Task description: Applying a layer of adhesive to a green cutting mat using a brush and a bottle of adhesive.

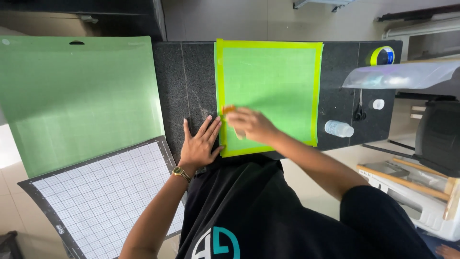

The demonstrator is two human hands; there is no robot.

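A bright green sheet lies on a dark granite counter, edged all round with yellow-green tape. My left hand rests flat and spread on the counter, its fingertips touching the sheet's left taped edge. My right hand is closed on a small orange tool and presses it on the sheet near that left edge. A gold watch is on my left wrist.
A large green cutting mat and a white gridded mat lie to the left. On the counter's right are a tape roll, a small clear bottle, scissors and a white cap. A rolled clear film and a machine stand at right.
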